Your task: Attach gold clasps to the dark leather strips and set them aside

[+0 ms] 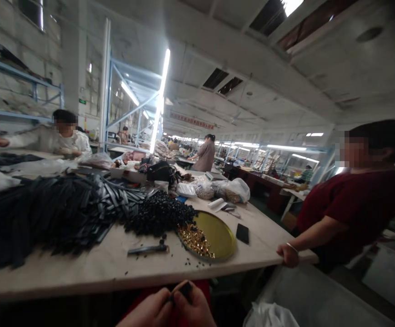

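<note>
My left hand (154, 306) and my right hand (192, 302) are close together below the table's front edge, fingers closed around a small black piece (186, 288). Its exact shape is partly hidden by the fingers. On the table (91, 272) beyond them lies a round yellow tray (219, 234) with small gold-coloured parts (195, 240) on its left side. A heap of small black pieces (161, 211) touches the tray's left edge. Farther left is a large pile of long black strips (47, 211). A dark rod-like object (147, 249) lies in front of the heap.
A black phone (242, 233) lies right of the tray. Plastic bags (233, 190) stand behind it. A person in dark red (350, 213) rests a hand on the table's right corner. Another person (59, 136) sits at the far left. White cloth (270, 315) is at the lower right.
</note>
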A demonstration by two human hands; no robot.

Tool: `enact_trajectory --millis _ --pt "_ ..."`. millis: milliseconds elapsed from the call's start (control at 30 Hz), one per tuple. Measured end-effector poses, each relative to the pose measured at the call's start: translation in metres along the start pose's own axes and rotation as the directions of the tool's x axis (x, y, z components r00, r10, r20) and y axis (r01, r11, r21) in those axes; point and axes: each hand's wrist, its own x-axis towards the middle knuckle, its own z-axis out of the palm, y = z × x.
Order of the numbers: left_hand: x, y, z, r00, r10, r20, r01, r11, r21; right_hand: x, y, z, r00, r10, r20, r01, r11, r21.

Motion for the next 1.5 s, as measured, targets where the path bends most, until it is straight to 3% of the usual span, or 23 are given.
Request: enact_trajectory --millis 67,133,200,467,633,733,833,967,1067,1133,1300,1500 --pt "-0.001 -0.004 0.004 0.994 -0.05 0.094 0.05 0.999 -0.003 -0.014 0.005 0.014 0.997 0.07 0.015 -0.071 0.993 0.094" --pt "-0.001 -0.005 0.005 0.971 -0.021 0.237 0.022 1.0 -0.003 -0.02 0.004 0.014 0.993 0.118 0.028 -0.121 0.979 0.161" --pt "-0.001 -0.002 0.007 0.962 0.001 0.273 -0.002 1.0 0.002 -0.019 0.0 0.009 0.989 0.137 0.062 -0.147 0.966 0.214" --pt "0.004 0.004 0.008 0.991 0.012 0.136 -0.02 0.998 0.055 0.003 0.0 0.006 0.95 0.203 0.236 -0.281 0.887 0.367" --pt "0.019 -0.005 -0.004 0.999 0.016 0.028 -0.02 0.988 0.155 0.022 0.016 0.019 0.952 0.196 0.237 -0.276 0.884 0.377" --pt "0.032 -0.012 -0.012 0.999 0.027 0.027 -0.031 0.987 0.155 0.036 0.031 0.018 0.939 0.211 0.27 -0.299 0.89 0.343" --pt "0.051 -0.027 -0.019 0.995 -0.084 0.051 0.086 0.996 -0.024 0.057 0.049 -0.004 0.944 0.242 0.223 -0.295 0.924 0.242" --pt "0.082 -0.045 -0.026 0.947 -0.275 0.164 0.315 0.895 -0.317 0.095 0.071 -0.061 0.968 0.232 -0.098 -0.242 0.963 -0.12" --pt "0.106 -0.043 -0.03 0.928 -0.31 0.207 0.371 0.814 -0.446 0.125 0.081 -0.095 0.968 0.118 -0.224 -0.224 0.81 -0.542" --pt "0.121 -0.036 -0.033 0.92 -0.312 0.237 0.391 0.778 -0.492 0.144 0.086 -0.106 0.972 0.1 -0.211 -0.22 0.69 -0.69" --pt "0.153 -0.022 -0.043 0.907 -0.32 0.275 0.42 0.738 -0.528 0.184 0.098 -0.108 0.97 0.199 -0.137 -0.22 0.489 -0.844" --pt "0.161 -0.028 -0.049 0.875 -0.343 0.34 0.479 0.706 -0.521 0.206 0.092 -0.102 0.942 0.33 -0.068 -0.163 0.268 -0.949"
